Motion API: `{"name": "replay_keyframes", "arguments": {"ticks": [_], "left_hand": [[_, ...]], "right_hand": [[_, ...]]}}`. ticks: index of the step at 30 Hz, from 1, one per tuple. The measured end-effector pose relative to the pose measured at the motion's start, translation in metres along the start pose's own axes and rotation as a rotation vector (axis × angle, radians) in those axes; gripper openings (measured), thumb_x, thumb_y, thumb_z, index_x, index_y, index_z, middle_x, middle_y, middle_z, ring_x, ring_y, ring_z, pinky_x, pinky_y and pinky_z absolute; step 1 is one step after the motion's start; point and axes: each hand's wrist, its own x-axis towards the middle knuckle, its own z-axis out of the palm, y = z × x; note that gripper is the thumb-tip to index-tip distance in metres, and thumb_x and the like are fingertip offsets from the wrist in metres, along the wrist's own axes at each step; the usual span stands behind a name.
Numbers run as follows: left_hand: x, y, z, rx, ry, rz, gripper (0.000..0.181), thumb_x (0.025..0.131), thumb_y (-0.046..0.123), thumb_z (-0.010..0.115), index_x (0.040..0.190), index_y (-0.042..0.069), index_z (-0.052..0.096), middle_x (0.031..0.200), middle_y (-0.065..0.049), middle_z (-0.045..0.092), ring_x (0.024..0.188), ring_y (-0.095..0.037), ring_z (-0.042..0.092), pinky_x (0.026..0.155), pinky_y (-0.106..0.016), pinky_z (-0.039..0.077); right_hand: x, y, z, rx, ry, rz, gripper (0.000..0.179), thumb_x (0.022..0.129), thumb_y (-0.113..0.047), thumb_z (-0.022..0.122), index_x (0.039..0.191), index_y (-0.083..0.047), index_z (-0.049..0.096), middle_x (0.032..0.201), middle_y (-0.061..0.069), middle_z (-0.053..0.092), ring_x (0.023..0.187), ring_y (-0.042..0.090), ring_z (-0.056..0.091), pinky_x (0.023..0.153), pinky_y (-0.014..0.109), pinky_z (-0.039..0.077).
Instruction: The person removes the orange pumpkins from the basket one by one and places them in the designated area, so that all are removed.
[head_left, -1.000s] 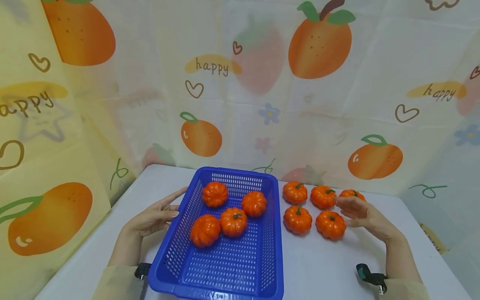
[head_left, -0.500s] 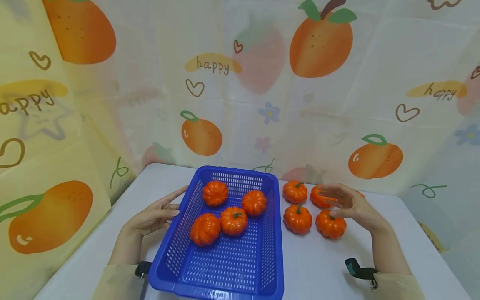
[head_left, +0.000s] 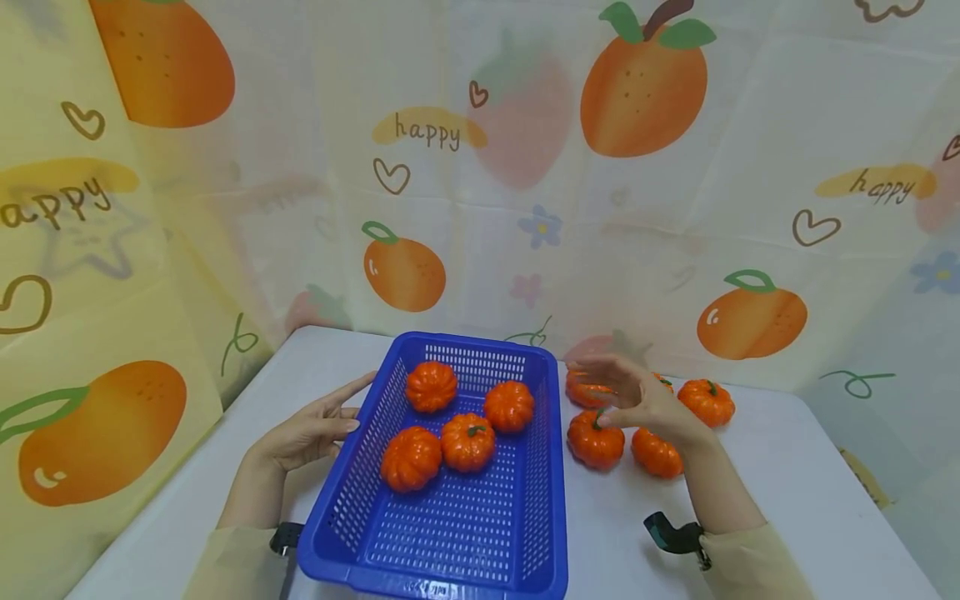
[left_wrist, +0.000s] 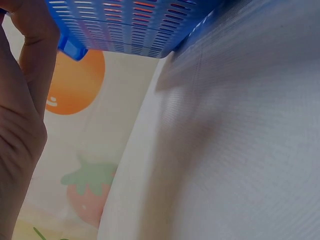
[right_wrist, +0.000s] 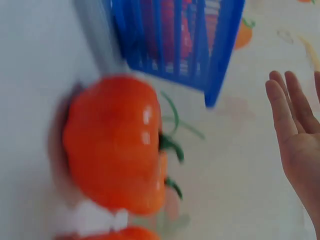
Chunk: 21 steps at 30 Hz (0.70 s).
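Note:
A blue perforated plastic basket (head_left: 543,517) sits on the table, with several small orange pumpkins (head_left: 467,442) inside. My left hand (head_left: 300,437) rests against the basket's left side, its fingers extended; in the left wrist view that hand (left_wrist: 25,100) is beside the basket wall (left_wrist: 125,25). Over the loose pumpkins right of the basket hovers my right hand (head_left: 652,408), fingers spread and holding nothing. It partly covers the back-left pumpkin (head_left: 583,392) and stands above the front-left pumpkin (head_left: 596,442). The right wrist view has a pumpkin (right_wrist: 115,145) with a green stem up close, apart from the hand (right_wrist: 300,125).
More pumpkins lie at the right: one at the far right (head_left: 707,403), one partly behind my right wrist (head_left: 656,454). A white table (head_left: 750,500) carries everything. A printed fabric backdrop (head_left: 480,250) rises behind and along the left side.
My right hand has moved left across the loose pumpkins, from the right end of the group toward the basket, uncovering the far-right pumpkin. The left hand and the basket stay put.

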Motion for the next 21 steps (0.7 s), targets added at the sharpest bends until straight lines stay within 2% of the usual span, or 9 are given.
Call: {"name": "replay_keyframes", "arguments": {"ticks": [6,9,14,21], "left_hand": [[0.0,0.0,-0.001,0.001,0.007,-0.004,0.072,0.101,-0.006,0.032,0.16,0.018,-0.001,0.127,-0.011,0.068,0.09,-0.015,0.075,0.077,-0.03,0.062],[0.0,0.001,-0.001,0.005,0.021,-0.008,0.072,0.101,-0.005,0.034,0.16,0.018,-0.001,0.126,-0.01,0.069,0.088,-0.015,0.075,0.076,-0.03,0.061],[0.0,0.001,-0.001,0.011,0.007,-0.002,0.072,0.101,-0.005,0.033,0.16,0.018,-0.001,0.126,-0.01,0.069,0.09,-0.015,0.075,0.077,-0.03,0.061],[0.0,0.0,0.0,-0.006,-0.009,0.002,0.072,0.101,-0.005,0.033,0.16,0.019,-0.001,0.127,-0.01,0.069,0.09,-0.015,0.075,0.078,-0.03,0.061]], "right_hand": [[0.025,0.001,0.024,0.0,-0.036,0.035,0.072,0.085,0.004,0.068,0.149,-0.003,0.035,0.155,0.012,0.042,0.142,0.043,0.04,0.114,0.034,0.045],[0.039,0.002,0.036,-0.02,-0.053,0.061,0.075,0.084,-0.004,0.073,0.149,-0.006,0.037,0.156,0.018,0.038,0.142,0.05,0.037,0.115,0.043,0.044],[0.062,0.003,0.054,-0.047,-0.112,0.131,0.077,0.082,-0.014,0.077,0.149,-0.014,0.038,0.157,0.013,0.038,0.145,0.044,0.035,0.118,0.06,0.034],[0.089,0.012,0.072,-0.069,-0.196,0.182,0.079,0.082,-0.009,0.075,0.151,-0.016,0.037,0.156,0.009,0.041,0.146,0.042,0.036,0.119,0.06,0.033]]}}
